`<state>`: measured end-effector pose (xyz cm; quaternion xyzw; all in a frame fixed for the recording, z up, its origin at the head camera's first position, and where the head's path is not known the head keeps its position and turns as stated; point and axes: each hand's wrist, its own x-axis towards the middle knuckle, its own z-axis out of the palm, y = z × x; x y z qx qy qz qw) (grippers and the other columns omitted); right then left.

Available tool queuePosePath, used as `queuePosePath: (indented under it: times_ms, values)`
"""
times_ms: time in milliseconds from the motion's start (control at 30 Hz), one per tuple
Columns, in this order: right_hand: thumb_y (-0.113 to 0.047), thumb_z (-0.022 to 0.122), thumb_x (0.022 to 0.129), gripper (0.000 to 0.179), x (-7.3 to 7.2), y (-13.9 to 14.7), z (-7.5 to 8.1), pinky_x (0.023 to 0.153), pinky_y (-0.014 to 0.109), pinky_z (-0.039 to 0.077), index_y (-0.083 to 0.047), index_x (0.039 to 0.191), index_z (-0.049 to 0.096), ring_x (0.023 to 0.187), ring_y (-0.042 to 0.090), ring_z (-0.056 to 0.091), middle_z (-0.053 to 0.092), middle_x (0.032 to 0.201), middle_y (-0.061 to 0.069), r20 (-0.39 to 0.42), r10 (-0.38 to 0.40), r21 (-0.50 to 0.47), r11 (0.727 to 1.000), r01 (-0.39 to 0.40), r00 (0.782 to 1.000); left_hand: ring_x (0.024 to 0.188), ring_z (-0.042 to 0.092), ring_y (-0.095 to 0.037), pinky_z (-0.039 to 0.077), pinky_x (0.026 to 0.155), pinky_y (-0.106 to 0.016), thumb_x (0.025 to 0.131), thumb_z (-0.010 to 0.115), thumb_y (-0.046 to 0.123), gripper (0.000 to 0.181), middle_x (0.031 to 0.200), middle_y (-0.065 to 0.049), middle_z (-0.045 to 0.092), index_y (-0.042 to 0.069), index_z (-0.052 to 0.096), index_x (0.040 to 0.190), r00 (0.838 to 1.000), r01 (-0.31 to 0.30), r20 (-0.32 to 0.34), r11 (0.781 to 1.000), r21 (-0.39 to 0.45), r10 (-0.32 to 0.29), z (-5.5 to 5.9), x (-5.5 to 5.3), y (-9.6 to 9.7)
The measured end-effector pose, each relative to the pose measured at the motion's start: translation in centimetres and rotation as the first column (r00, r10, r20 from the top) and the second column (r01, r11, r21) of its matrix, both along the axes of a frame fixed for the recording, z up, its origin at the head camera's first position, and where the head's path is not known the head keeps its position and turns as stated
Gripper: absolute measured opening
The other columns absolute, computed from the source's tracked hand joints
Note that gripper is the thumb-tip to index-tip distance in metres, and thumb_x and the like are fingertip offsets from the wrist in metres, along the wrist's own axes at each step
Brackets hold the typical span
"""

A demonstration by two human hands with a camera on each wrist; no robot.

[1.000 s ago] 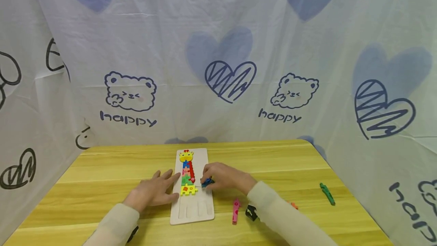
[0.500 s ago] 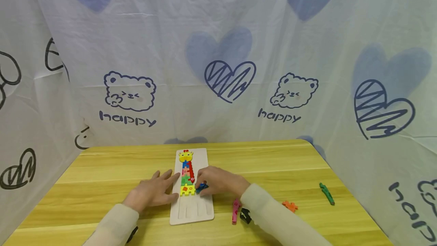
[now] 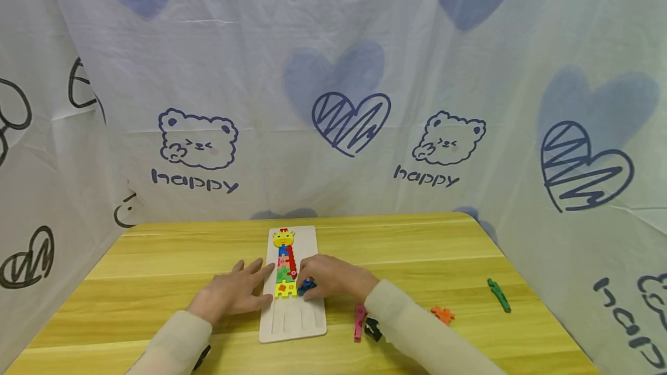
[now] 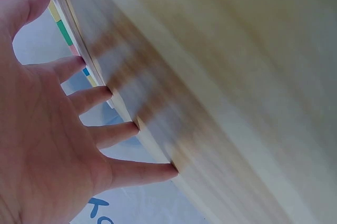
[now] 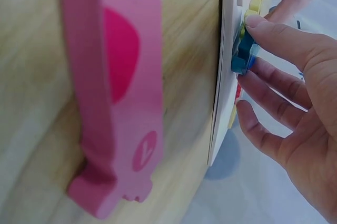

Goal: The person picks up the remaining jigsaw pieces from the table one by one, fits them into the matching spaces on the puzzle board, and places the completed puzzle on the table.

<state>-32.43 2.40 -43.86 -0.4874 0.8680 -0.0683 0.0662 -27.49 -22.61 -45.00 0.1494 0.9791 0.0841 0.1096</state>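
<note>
A white puzzle board [image 3: 308, 242] lies on the wooden table, with a colourful giraffe puzzle down its left half. Its yellow head [image 3: 283, 240] is at the far end, and a yellow jigsaw piece [image 3: 285, 290] forms the near end of the neck. My right hand [image 3: 336, 276] pinches a dark blue puzzle piece [image 5: 244, 55] between thumb and fingers, low on the board and right beside that yellow piece. Part of the blue piece is hidden by the fingers. My left hand [image 3: 231, 294] spreads its fingers at the board's left edge, thumb and index fingertip touching it.
Right of the board lie a pink puzzle piece [image 3: 359, 323] and a black piece [image 3: 373, 329], partly behind the right sleeve. Farther right are an orange piece [image 3: 443, 314] and a green piece [image 3: 499, 295]. A dark object [image 3: 202, 357] shows beside the left sleeve. Printed cloth hangs behind.
My right hand has moved left with the blue piece, from the board's right edge to beside the yellow piece. The orange piece has come into fuller view. The left hand stays put.
</note>
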Motion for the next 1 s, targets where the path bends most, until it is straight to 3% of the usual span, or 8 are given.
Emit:
queuePosePath:
  times_ms: [1000]
  values:
    - [-0.035,0.078,0.091,0.027,0.11,-0.17,-0.29,0.1,0.017,0.054,-0.021,0.114,0.077,0.106,0.003,0.066,0.07,0.12,-0.005,-0.006,0.002,-0.002,1.0,-0.002,1.0,0.147,0.03,-0.062,0.033,0.099,-0.09,0.095,0.057,0.06,0.078,0.168,-0.017,0.034,0.022,0.038,0.161,1.0,-0.005,0.015,1.0,-0.001,0.005,0.03,0.01,-0.01]
